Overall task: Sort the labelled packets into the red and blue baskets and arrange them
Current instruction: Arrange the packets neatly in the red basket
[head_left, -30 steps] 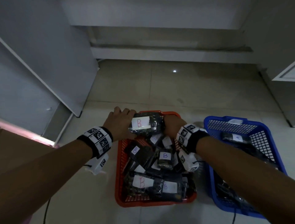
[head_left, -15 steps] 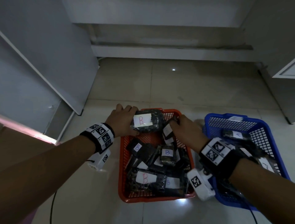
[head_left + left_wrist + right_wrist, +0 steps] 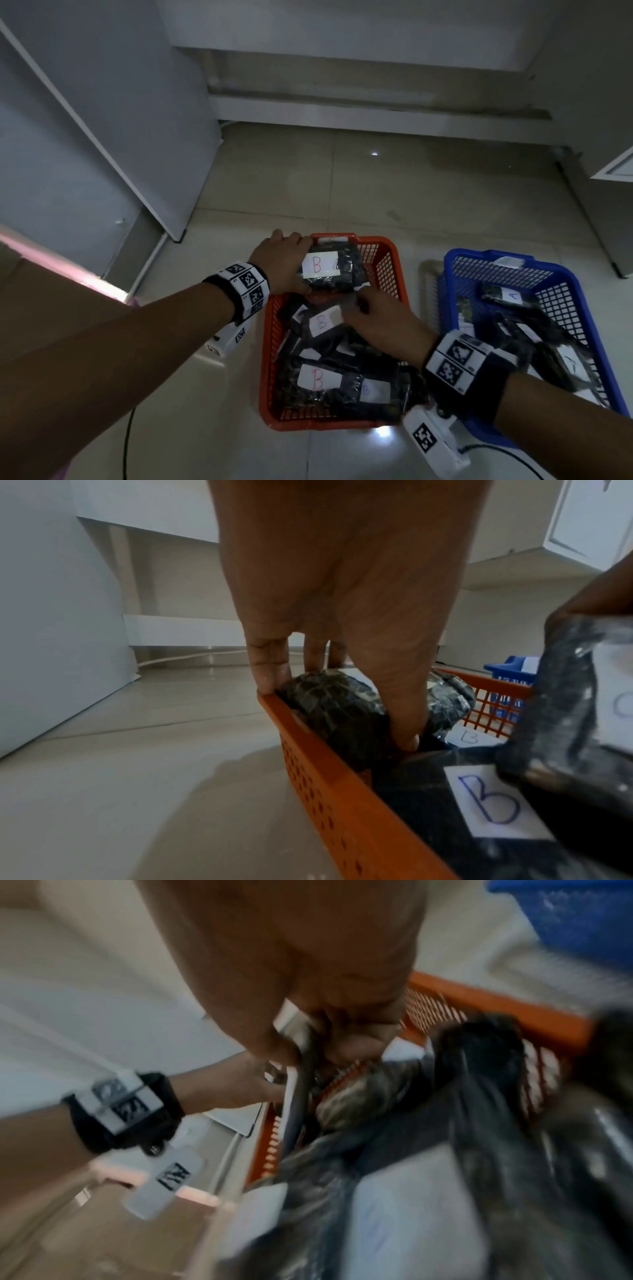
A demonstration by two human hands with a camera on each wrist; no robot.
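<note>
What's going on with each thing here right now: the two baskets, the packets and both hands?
Red basket: on the floor, crowded with B packets.
Blue basket: on the floor beside it, holding packets, one marked A.
Far B packet: at the red basket's far end, gripped by the left hand.
Middle B packet: tilted, its edge pinched by the right hand.
Near B packets: lying flat, untouched.

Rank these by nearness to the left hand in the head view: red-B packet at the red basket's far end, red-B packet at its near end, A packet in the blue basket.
1. Far-end red-B packet, gripped by the left hand.
2. Near-end red-B packet, toward the camera.
3. A packet, in the blue basket to the right.
</note>
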